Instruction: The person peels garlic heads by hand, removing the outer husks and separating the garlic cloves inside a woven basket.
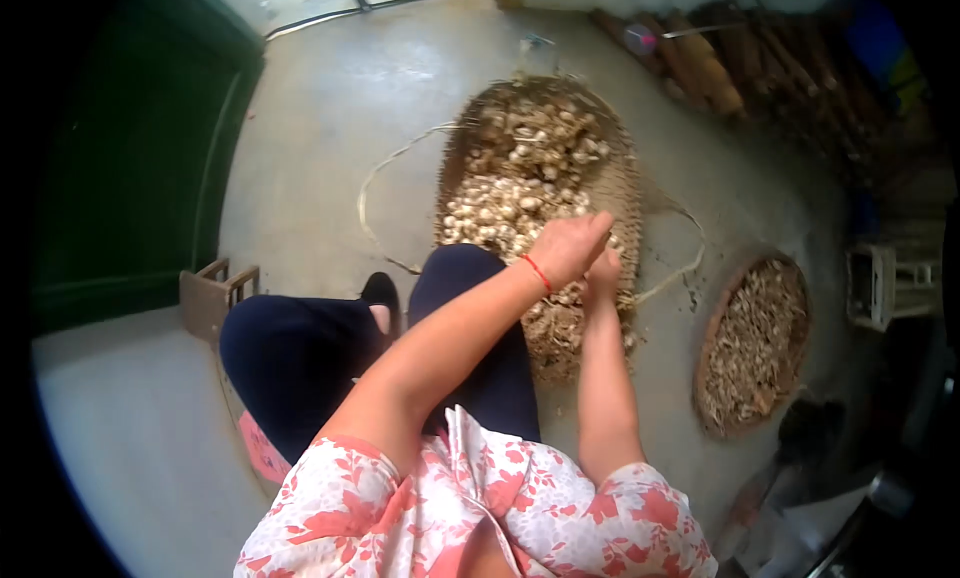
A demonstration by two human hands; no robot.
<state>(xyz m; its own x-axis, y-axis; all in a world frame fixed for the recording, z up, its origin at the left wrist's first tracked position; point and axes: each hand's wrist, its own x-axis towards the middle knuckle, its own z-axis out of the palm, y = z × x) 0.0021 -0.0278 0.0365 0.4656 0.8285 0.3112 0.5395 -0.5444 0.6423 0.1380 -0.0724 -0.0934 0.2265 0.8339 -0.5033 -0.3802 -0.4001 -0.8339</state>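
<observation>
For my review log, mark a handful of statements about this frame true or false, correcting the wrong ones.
1. The left hand and right hand are close together above the large basket. True.
2. A bracelet circles the right wrist. False: the red band is on the left wrist.
3. A smaller basket sits on the floor to the right of the large one. True.
4. The large basket has nothing in it. False: it holds many pale bulbs that look like garlic.
5. Wood pieces lie at the upper right of the picture. True.
6. Both forearms are covered by long sleeves. False: both forearms are bare.
</observation>
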